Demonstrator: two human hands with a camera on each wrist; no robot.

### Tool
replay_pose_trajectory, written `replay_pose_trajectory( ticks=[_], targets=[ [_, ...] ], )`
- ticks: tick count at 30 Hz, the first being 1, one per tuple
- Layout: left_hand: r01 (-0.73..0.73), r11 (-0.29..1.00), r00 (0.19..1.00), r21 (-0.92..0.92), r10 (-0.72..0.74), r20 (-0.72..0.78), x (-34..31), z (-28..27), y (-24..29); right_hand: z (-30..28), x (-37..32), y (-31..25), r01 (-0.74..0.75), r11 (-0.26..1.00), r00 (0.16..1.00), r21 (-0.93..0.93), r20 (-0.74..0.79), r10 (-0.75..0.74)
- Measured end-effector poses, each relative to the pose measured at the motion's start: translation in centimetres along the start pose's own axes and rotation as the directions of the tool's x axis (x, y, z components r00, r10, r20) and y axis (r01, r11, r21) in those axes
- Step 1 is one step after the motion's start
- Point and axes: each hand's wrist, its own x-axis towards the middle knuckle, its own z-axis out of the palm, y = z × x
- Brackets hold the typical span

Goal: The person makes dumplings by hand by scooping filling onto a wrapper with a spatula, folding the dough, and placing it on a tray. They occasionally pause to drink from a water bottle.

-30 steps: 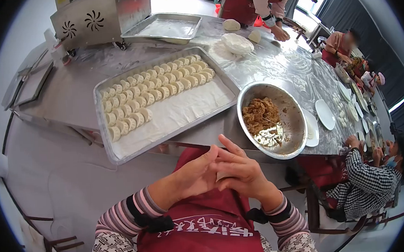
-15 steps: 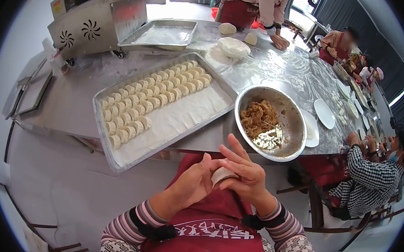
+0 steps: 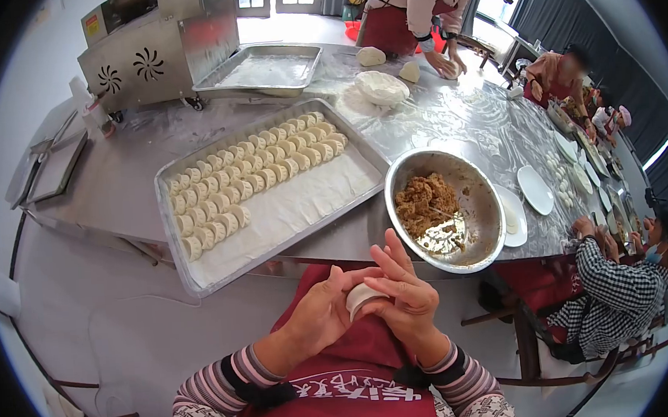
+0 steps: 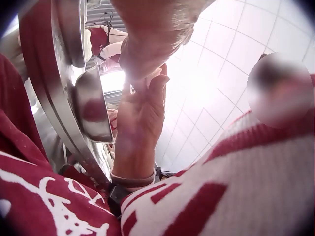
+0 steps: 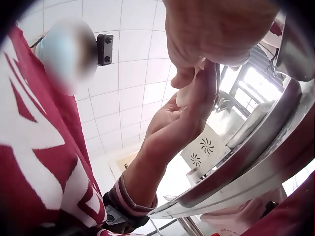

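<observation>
In the head view, a pale folded dumpling [image 3: 362, 296] is held between the two hands over the red apron. My left hand [image 3: 316, 312] cups its left side, thumb raised along it. My right hand [image 3: 410, 300] pinches its right edge between thumb and forefinger, while the other fingers point up and outward. The right wrist view catches a bit of the pale dough [image 5: 184, 96] between the hands; the rest is hidden by fingers. Beyond them lies a metal tray [image 3: 290, 239] lined with white cloth, bearing rows of pleated dumplings [image 3: 261, 167].
A steel bowl [image 3: 484, 198] of brown filling [image 3: 426, 202] stands at the table's near edge, white plates [image 3: 536, 190] to its right. Farther back are a second metal tray [image 3: 262, 68], dough lumps [image 3: 381, 87] and a steel machine [image 3: 146, 67]. Other people work around the table.
The hands have turned slightly apart at the top, so the dumpling, largely covered a second ago, now shows between them. Tray and bowl sit a little lower in the head view.
</observation>
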Motion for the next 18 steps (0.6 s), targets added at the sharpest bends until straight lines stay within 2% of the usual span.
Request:
replay_pose_trajectory(
  ticks=[2,9,11,14,16,18],
  targets=[
    [0.013,1.000,1.000,-0.010,-0.013,-0.024,0.1,0.2,0.0,-0.3,-0.2,0.9,0.075,0.997,0.997,-0.013,-0.001,-0.075],
    [-0.065,0.997,0.997,-0.028,0.066,0.046,0.4,-0.8,-0.8,0.2,-0.3,0.9,0.078,0.996,0.997,-0.039,0.006,-0.078],
    [-0.063,0.997,0.997,-0.042,0.065,0.049,0.5,-0.7,-0.5,0.5,-0.2,0.3,0.005,1.000,0.992,0.000,-0.123,-0.005],
    [-0.036,0.997,0.999,-0.071,0.038,0.017,0.3,0.1,-0.3,0.2,-0.6,0.5,0.042,0.996,0.986,-0.079,-0.159,-0.054],
    [-0.059,0.996,0.998,-0.064,0.057,-0.033,0.4,0.4,-0.4,0.1,-0.9,1.0,0.042,0.997,0.988,-0.066,-0.147,-0.051],
    [-0.066,0.996,0.998,-0.063,0.065,-0.011,0.4,0.2,-0.5,0.1,-0.9,1.2,0.043,0.998,0.990,-0.050,-0.134,-0.049]
  ],
)
